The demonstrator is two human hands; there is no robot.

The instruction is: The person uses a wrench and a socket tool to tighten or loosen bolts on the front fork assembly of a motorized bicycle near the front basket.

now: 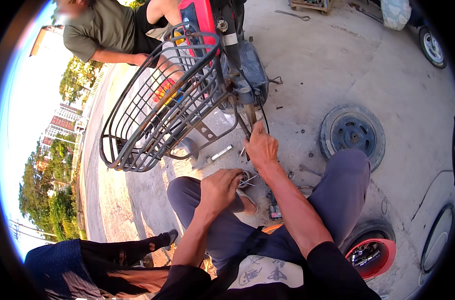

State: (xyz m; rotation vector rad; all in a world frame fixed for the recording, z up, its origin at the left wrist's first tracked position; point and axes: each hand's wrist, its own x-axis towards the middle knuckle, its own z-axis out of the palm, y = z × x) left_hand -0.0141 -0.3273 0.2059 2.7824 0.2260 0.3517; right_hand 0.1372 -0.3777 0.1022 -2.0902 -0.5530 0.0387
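Observation:
My right hand (262, 146) is closed around the lower part of a front fork leg (249, 111) on a two-wheeler with no front wheel in the fork. A dark cable runs down beside that leg. My left hand (220, 191) is in front of my bent knee, its fingers curled together. At its fingertips is a small round metal part (246, 179) with thin bright prongs. Whether the fingers hold this part or something hidden I cannot make out. A rusty black wire basket (162, 105) hangs from the front of the two-wheeler, up and left of my hands.
A tyred wheel (352, 131) lies flat at the right. Below it stands a red bowl (385, 260) with metal sockets. A silver bar-shaped tool (220, 154) and a wrench (310, 170) lie on the concrete. One person (105, 32) sits beyond the basket; another person's leg (152, 244) is lower left.

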